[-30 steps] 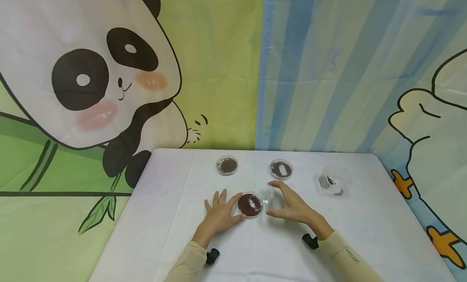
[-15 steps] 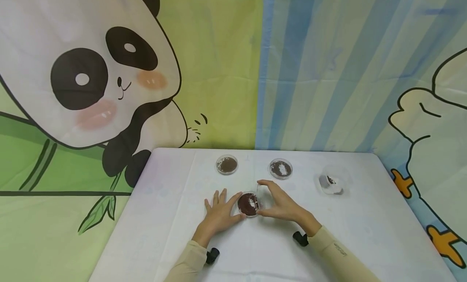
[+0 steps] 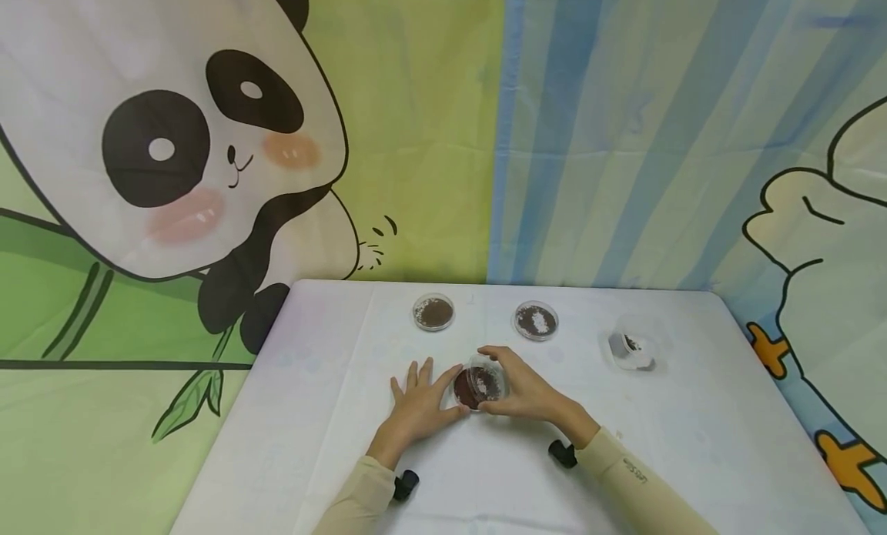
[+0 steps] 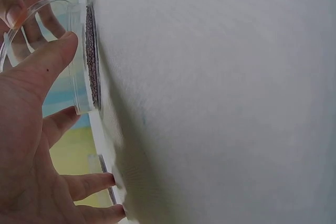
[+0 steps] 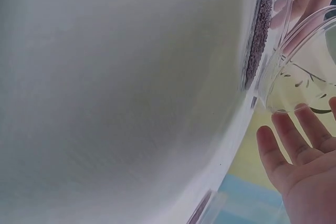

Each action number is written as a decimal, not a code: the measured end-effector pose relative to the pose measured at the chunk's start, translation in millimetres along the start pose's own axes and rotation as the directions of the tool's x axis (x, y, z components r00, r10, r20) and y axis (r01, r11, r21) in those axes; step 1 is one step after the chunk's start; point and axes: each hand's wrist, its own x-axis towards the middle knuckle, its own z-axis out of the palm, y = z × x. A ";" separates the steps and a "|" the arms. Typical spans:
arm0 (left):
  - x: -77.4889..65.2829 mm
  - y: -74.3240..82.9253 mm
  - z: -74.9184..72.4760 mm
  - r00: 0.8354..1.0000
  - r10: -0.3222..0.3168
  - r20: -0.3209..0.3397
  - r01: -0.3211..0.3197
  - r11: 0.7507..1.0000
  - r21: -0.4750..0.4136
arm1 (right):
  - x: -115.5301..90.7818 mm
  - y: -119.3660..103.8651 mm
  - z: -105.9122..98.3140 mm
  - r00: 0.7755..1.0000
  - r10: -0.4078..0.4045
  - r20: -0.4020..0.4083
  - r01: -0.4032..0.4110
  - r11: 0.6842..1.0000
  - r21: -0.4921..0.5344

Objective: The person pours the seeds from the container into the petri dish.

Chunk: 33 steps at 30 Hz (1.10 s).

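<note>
A round clear petri dish (image 3: 464, 393) with dark brown granules and some white bits stands on the white table. My left hand (image 3: 419, 406) holds its side wall between thumb and forefinger, the other fingers spread toward the tabletop. In my right hand (image 3: 530, 390) a clear petri dish lid (image 3: 487, 372) is gripped by its rim, thumb and fingers at opposite edges. The lid leans at a tilt over the right part of the dish, its lower edge close to the dish rim in the right wrist view. Granules fill the dish (image 4: 92, 59) in a low layer in the left wrist view.
Two more petri dishes with dark granules stand farther back, one dish (image 3: 433, 312) at left and the other dish (image 3: 536, 321) at right. A clear container (image 3: 632, 352) with white and dark contents sits at the right. A printed cloth (image 3: 416, 135) hangs behind the table (image 3: 298, 443).
My right hand has moved left with the lid, from beside the dish to over it, and the lid has tipped from upright toward the dish. The left hand has kept its hold.
</note>
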 end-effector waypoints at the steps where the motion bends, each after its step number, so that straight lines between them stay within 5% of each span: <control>1: 0.0 -0.1 0.0 1.000 0.001 0.001 -0.001 1.000 -0.001 | 0.4 0.0 0.6 1.000 0.000 0.001 0.000 1.000 -0.001; 18: -1.4 0.9 -0.1 1.000 0.005 -0.006 -0.005 1.000 0.002 | 6.7 -1.1 6.9 1.000 -0.010 0.030 0.014 0.994 -0.112; 33: -1.9 -1.6 0.3 1.000 -0.007 0.025 0.006 1.000 0.003 | 15.1 -3.9 14.0 0.998 0.003 0.060 0.017 0.944 -0.328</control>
